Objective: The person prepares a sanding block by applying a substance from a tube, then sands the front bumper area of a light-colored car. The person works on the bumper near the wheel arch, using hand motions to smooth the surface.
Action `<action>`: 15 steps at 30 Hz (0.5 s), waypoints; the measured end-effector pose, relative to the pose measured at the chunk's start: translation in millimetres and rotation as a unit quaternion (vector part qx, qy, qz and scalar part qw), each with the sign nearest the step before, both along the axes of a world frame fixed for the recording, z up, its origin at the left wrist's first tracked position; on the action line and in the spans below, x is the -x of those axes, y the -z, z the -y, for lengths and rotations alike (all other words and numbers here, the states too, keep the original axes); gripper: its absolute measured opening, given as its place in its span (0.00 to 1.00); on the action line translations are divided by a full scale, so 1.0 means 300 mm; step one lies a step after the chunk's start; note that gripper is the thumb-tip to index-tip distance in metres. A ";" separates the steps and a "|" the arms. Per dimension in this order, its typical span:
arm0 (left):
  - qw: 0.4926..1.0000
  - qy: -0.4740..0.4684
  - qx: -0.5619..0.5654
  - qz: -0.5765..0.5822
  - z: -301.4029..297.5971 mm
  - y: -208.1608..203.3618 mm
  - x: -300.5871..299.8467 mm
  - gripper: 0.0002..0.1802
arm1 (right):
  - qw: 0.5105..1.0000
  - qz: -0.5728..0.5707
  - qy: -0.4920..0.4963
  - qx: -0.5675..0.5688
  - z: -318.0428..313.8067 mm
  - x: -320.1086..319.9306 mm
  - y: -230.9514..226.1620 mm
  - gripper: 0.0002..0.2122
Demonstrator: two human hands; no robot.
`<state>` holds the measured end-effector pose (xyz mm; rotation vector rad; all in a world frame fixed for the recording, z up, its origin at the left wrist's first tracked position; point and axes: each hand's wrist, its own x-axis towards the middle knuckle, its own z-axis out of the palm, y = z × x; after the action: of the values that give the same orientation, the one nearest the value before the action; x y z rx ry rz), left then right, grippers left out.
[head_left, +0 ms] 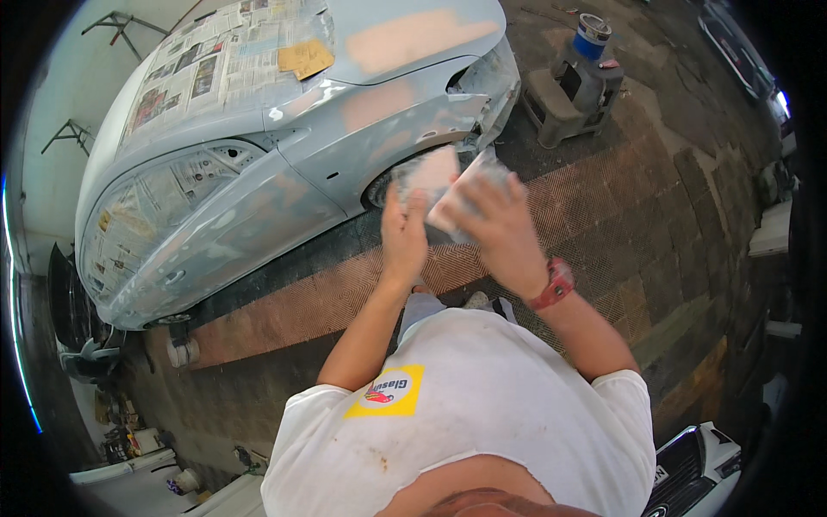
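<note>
In front of my body, over the car's front wheel, both hands are raised close together and smeared by motion. My left hand (405,237) grips a pale pinkish flat pad (441,168) by its lower edge. My right hand (502,226) is closed on a whitish flat pad (455,200), its fingers spread across the face. The pads nearly touch; blur hides their exact kind. Just beyond stands a car (293,185) in grey primer with pinkish filler patches (379,105) on the fender and hood. A red watch (556,284) is on my right wrist.
Newspaper (202,73) covers the windshield area and the side window. A yellowish folded sheet (306,59) lies on the car. At the right, a grey plastic stool (551,108) carries a blue-banded can (592,39). Ribbed mats (293,314) cover the floor; a car part with a grille (698,470) sits at lower right.
</note>
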<state>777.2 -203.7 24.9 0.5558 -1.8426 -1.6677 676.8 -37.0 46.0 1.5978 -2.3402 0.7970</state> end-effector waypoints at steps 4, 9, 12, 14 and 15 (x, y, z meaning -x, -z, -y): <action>0.989 -0.103 -0.078 -0.078 0.074 0.095 -0.021 0.24 | 0.995 0.008 -0.067 -0.080 -0.024 -0.056 0.020 0.26; 0.961 -0.034 -0.251 -0.112 0.125 0.096 -0.033 0.21 | 0.981 0.016 -0.177 0.079 -0.016 -0.112 -0.105 0.27; 0.925 0.018 -0.363 -0.112 0.051 0.009 -0.005 0.21 | 0.975 0.153 -0.125 0.103 0.021 -0.089 0.019 0.29; 0.935 0.017 -0.345 -0.080 0.038 0.017 -0.012 0.22 | 0.987 0.151 -0.045 0.033 0.007 0.010 0.115 0.29; 0.934 0.022 -0.349 -0.068 0.038 0.043 -0.021 0.22 | 0.992 0.126 -0.016 -0.015 0.001 0.058 0.106 0.29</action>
<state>783.5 -215.0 11.9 0.6575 -1.1325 -2.3242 659.3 -37.4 14.1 1.6354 -2.5114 1.0318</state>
